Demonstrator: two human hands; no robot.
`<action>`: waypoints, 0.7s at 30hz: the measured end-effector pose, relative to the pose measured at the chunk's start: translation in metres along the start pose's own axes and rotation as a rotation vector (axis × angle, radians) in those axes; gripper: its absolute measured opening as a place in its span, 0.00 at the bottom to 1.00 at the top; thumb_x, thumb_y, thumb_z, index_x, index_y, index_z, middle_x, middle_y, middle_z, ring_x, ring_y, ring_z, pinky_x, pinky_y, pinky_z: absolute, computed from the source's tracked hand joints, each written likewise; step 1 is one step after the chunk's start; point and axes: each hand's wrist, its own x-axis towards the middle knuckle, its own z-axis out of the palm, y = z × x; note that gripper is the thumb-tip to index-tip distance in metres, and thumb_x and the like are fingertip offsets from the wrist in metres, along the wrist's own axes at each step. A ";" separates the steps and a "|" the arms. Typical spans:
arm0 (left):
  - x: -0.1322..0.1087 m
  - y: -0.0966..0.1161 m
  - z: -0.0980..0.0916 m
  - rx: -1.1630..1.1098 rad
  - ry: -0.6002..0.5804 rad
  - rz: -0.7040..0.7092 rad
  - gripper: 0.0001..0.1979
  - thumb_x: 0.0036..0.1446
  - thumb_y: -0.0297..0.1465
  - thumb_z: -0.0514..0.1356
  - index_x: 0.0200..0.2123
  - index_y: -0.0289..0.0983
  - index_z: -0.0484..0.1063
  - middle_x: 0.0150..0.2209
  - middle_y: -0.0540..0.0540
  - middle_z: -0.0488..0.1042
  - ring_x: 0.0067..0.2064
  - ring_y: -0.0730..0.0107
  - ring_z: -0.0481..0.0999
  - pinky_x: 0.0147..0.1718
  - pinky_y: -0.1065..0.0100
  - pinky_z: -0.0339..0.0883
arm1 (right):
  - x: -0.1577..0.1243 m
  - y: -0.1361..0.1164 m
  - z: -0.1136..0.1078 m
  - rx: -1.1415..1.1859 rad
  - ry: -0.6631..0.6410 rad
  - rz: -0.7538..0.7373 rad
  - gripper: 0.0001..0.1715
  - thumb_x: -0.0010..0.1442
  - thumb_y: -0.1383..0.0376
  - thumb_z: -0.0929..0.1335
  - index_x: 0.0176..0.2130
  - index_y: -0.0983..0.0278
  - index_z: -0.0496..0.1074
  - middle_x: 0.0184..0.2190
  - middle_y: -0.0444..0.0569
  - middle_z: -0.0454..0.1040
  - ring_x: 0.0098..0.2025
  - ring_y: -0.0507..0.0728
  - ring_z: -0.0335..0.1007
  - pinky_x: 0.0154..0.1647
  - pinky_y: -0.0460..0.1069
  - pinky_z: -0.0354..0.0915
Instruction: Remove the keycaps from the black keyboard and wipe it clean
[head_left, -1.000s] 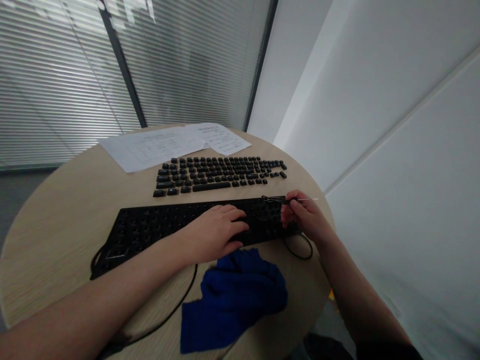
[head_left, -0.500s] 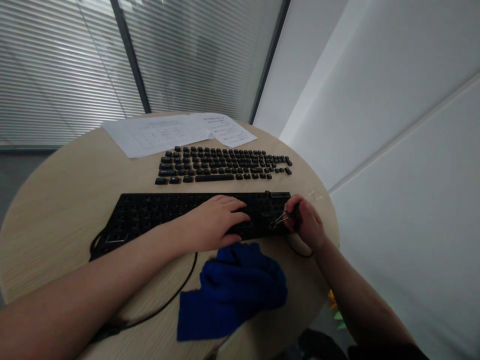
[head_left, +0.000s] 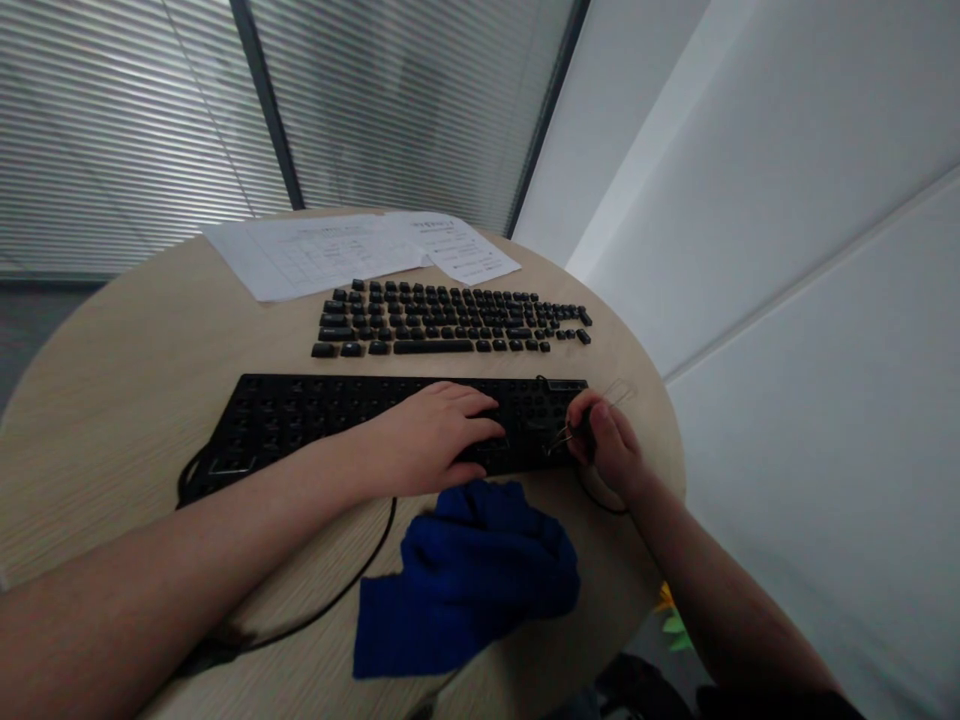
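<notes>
A black keyboard (head_left: 300, 410), stripped of most of its keycaps, lies across the table. My left hand (head_left: 431, 440) rests on its right-middle part, fingers stretched out and apart, gripping nothing. At the keyboard's right end, my right hand (head_left: 606, 440) is closed around a wire keycap puller (head_left: 559, 437). The puller's thin wire prongs reach left over the number pad area, and its clear far end sticks out above the hand. Whether the prongs hold a keycap is too dark to tell. Behind the keyboard, loose black keycaps (head_left: 433, 347) are laid out in keyboard order.
A crumpled blue cloth (head_left: 465, 590) lies in front of the keyboard. A black cable (head_left: 337, 598) curves over the table (head_left: 127, 370) at the left front. Printed papers (head_left: 322, 255) lie at the back. A white wall (head_left: 810, 220) stands close on the right.
The view has shifted slightly, moving the whole scene a little upward. My right hand has turned slightly with the keycap puller. My left hand stays in place on the keyboard.
</notes>
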 end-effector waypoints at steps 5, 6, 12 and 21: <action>0.000 0.000 0.000 -0.004 -0.004 0.003 0.24 0.59 0.40 0.69 0.57 0.38 0.76 0.60 0.34 0.74 0.61 0.45 0.74 0.61 0.47 0.66 | 0.001 0.003 -0.002 0.018 -0.050 -0.008 0.28 0.70 0.40 0.61 0.34 0.60 0.66 0.18 0.37 0.58 0.17 0.49 0.52 0.16 0.44 0.47; 0.000 0.000 0.000 -0.005 -0.003 0.003 0.24 0.59 0.40 0.69 0.57 0.38 0.76 0.60 0.34 0.74 0.61 0.45 0.74 0.61 0.48 0.65 | 0.001 0.003 -0.003 0.024 -0.062 -0.011 0.28 0.70 0.41 0.61 0.34 0.60 0.66 0.18 0.37 0.58 0.17 0.49 0.52 0.16 0.44 0.47; 0.000 0.000 0.001 -0.003 -0.010 0.001 0.24 0.59 0.40 0.69 0.57 0.39 0.76 0.60 0.35 0.74 0.61 0.47 0.74 0.61 0.48 0.65 | -0.002 0.005 -0.008 0.033 -0.117 -0.033 0.28 0.71 0.41 0.60 0.35 0.60 0.67 0.19 0.38 0.58 0.18 0.50 0.52 0.16 0.45 0.47; 0.000 -0.002 0.004 -0.007 0.011 0.012 0.24 0.58 0.40 0.69 0.56 0.39 0.76 0.60 0.34 0.74 0.60 0.46 0.74 0.60 0.47 0.66 | 0.001 -0.002 -0.005 0.036 -0.130 -0.009 0.28 0.71 0.41 0.60 0.34 0.60 0.65 0.17 0.37 0.58 0.17 0.50 0.51 0.17 0.45 0.46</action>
